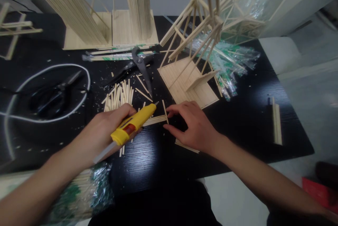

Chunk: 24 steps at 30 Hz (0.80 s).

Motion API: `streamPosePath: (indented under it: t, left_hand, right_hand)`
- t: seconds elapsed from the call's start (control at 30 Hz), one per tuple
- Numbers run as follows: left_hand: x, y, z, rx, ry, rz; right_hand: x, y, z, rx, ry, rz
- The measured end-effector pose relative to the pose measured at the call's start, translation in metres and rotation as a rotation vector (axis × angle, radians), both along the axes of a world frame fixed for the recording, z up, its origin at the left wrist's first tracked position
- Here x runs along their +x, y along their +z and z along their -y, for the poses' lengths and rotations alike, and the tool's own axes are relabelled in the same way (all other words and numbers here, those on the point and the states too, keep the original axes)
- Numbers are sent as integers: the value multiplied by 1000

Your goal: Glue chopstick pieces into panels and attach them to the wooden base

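Note:
My left hand (105,131) is closed round a yellow glue gun (133,124) whose tip points right at a few short wooden sticks (155,119) lying on the black table (245,120). My right hand (194,125) rests on the table just right of those sticks, its fingertips pinching one upright short stick (165,111). Another few sticks (186,146) lie under its palm. A pile of cut sticks (120,95) lies just beyond the left hand.
Black pliers (139,66) and black scissors (52,95) inside a white cable loop (47,92) lie on the table. Stick-built models stand behind: a flat panel with a tilted frame (185,81), a slanted block (76,14), a tube (138,6). Plastic wrappers (229,60) lie right; a stick bundle (276,122) far right.

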<state>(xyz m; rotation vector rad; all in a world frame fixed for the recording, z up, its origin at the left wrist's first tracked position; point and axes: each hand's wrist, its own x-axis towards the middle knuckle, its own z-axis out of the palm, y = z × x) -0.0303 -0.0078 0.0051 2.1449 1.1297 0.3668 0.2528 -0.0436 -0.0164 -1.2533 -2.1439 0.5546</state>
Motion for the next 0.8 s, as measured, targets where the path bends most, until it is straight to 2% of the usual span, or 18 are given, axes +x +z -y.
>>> streamPosePath:
  t: [0.17, 0.63, 0.8]
  left_hand:
    - [-7, 2, -1, 30, -52, -107]
    - [-4, 0, -2, 29, -42, -86]
    - [0, 4, -2, 34, -25, -58]
  right_hand:
    - [0, -1, 0, 3, -2, -5]
    - [-1, -2, 0, 20, -3, -5]
    - [-1, -1, 0, 41, 1, -2]
